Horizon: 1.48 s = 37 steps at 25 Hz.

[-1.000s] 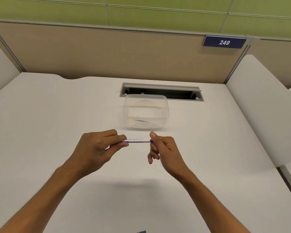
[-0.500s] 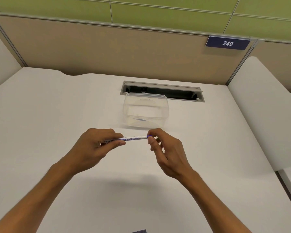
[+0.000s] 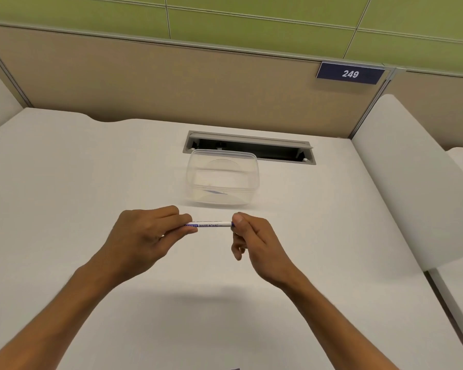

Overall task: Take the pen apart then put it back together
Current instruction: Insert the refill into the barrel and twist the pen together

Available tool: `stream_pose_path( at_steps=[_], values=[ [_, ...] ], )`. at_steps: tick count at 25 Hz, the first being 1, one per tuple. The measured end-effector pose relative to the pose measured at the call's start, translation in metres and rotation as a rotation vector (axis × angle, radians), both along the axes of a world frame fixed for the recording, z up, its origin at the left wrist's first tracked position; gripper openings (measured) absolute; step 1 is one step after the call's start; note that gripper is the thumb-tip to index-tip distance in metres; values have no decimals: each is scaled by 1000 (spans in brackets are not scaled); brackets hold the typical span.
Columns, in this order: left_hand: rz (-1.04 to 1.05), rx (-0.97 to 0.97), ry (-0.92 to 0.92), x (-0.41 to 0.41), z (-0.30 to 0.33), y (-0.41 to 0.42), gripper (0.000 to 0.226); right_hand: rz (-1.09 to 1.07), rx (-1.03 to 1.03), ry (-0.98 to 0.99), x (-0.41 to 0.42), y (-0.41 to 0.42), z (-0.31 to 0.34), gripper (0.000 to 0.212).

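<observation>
One pen (image 3: 210,224), white with blue print, held level above the counter (image 3: 64,182), long axis running left to right. Two hands: the left hand (image 3: 145,236) pinches the left end between thumb and fingers; the right hand (image 3: 254,241) pinches the blue right end between thumb and forefinger. One clear tub (image 3: 223,180) stands behind the pen, just before one cable slot (image 3: 265,149). One plate (image 3: 350,73) reads 249.

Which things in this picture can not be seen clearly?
- Head view: left end of the pen, hidden inside the left hand.
- Pen's right tip, covered by the right hand fingers.
- Small blue item in the tub, blurred.
- Dark object at the bottom edge, cut off.
</observation>
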<state>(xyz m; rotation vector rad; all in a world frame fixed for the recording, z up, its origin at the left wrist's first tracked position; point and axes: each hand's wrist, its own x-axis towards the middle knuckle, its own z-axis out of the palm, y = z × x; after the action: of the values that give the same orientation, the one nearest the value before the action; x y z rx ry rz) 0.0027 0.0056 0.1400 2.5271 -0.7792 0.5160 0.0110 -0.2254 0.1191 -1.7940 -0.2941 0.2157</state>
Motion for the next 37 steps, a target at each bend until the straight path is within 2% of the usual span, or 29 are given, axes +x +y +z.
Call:
stream_pose_path(
  at_steps=[2, 4, 6, 9, 11, 14, 16, 18, 20, 22, 25, 27, 28, 30, 34, 37],
  values=[
    [-22, 113, -93, 0, 1, -3, 25, 22, 101, 211, 2, -4, 6, 45],
    [-32, 135, -101, 1, -2, -5, 26, 14, 102, 252, 3, -8, 6, 46],
    [-13, 81, -4, 3, -3, -6, 30, -42, 5, 86, 0, -8, 1, 45],
    [6, -40, 173, 8, -8, -6, 31, -120, -314, -273, -3, -13, -6, 32],
    [-17, -160, 278, 10, -9, -4, 29, -105, -451, -457, -3, -18, -6, 24],
    [-91, -326, 399, 9, -5, -6, 17, -79, -513, -661, -2, -19, -4, 18],
    [-130, -392, 433, 8, -2, -7, 14, -63, -487, -679, -2, -18, -2, 19],
    [-134, -399, 389, 8, -2, -6, 16, -55, -394, -566, -3, -15, 1, 25],
    [-106, -361, 310, 8, -1, -4, 22, -36, -258, -373, -4, -12, 2, 33],
    [-63, -200, 156, 6, 3, -3, 26, -25, -103, -165, -4, -8, 6, 39],
    [-37, 150, -127, 5, 8, -5, 25, -20, 132, 212, 1, -5, 15, 46],
    [-35, 188, -170, 7, 6, -5, 25, -34, 170, 301, 3, -4, 16, 45],
    [-31, 156, -126, 8, 5, -4, 28, -47, 147, 260, 3, -3, 14, 45],
    [-22, 42, 22, 10, 4, -3, 33, -90, 28, 54, 0, -2, 9, 41],
    [-40, -216, 341, 13, -2, -1, 30, -138, -444, -527, -3, -9, 0, 25],
    [-84, -322, 444, 9, 0, 1, 30, -105, -551, -738, 0, -12, -2, 18]
  ],
)
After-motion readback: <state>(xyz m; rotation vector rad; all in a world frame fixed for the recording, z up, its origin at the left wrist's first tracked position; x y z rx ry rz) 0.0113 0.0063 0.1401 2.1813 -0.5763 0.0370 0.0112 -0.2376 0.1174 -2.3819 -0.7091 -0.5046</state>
